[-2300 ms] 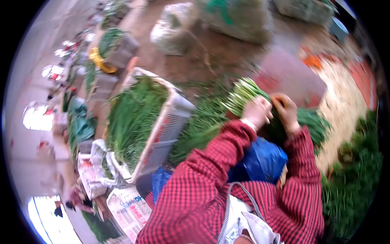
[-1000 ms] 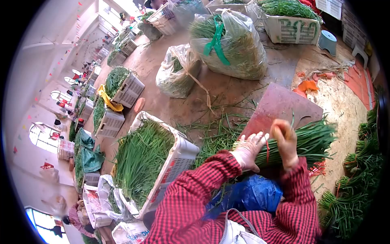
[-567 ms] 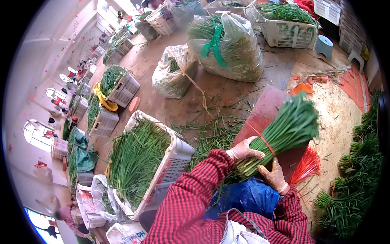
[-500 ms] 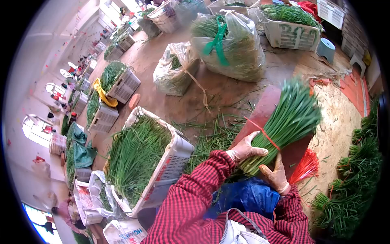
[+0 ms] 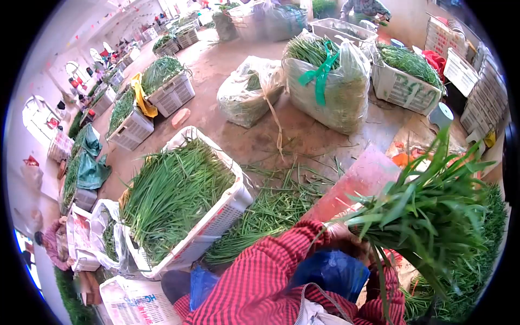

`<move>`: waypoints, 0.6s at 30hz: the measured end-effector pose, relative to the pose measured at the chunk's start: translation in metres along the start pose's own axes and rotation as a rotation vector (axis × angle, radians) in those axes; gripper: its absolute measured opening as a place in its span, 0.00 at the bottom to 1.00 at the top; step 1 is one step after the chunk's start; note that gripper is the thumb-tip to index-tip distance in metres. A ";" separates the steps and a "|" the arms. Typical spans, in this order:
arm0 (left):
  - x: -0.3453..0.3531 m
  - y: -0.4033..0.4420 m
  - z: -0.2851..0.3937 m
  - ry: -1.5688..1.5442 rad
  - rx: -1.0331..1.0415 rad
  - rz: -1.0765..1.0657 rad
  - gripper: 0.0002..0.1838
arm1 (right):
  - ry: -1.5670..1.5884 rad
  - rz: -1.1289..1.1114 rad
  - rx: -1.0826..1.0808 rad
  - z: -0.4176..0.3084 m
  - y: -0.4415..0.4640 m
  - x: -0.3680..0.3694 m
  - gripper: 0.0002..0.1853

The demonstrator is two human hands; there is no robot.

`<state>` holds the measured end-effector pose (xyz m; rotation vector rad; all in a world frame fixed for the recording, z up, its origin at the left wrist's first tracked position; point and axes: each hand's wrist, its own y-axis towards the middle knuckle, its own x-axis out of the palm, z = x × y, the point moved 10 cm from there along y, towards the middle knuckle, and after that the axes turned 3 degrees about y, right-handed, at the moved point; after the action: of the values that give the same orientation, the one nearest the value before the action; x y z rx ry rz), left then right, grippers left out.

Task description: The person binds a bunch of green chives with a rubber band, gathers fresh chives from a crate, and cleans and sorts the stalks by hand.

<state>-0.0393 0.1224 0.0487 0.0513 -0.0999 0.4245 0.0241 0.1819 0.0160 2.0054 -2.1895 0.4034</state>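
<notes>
A bunch of long green stalks (image 5: 428, 211) is raised close to the camera at the right, its leafy tops spread outward and drooping. My left hand (image 5: 340, 232) is at the lower end of the bunch, mostly covered by the leaves, fingers not clearly visible. My right hand (image 5: 357, 248) is low under the bunch, blurred and largely hidden behind leaves. Beneath the hands is blue plastic (image 5: 331, 273) over my lap. Behind the bunch lies a reddish board (image 5: 355, 184). Loose stalks (image 5: 260, 222) lie on the floor left of my hands.
A white crate (image 5: 216, 216) full of green stalks stands at my left. Ahead are two filled plastic bags (image 5: 327, 95), another filled crate (image 5: 403, 89) and a stool (image 5: 440, 115). One person (image 5: 365, 11) is at the far top, another (image 5: 54, 241) at the left edge.
The bunch has come up nearer the camera and its tops now spread right, covering much of my hands. The view has shifted, showing more of the room's far right.
</notes>
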 end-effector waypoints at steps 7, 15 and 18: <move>-0.010 -0.009 0.005 -0.131 0.087 0.092 0.53 | -0.090 -0.124 0.109 0.021 0.014 0.013 0.26; -0.067 -0.044 0.077 1.163 -0.280 0.255 0.45 | -0.298 -0.208 0.209 0.052 0.006 0.046 0.14; -0.069 -0.048 0.001 1.236 -0.644 0.121 0.47 | -0.158 0.115 0.298 0.055 -0.011 0.023 0.10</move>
<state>-0.0824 0.0508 0.0409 -0.8510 0.9834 0.4664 0.0370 0.1426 -0.0290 2.1266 -2.4766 0.6411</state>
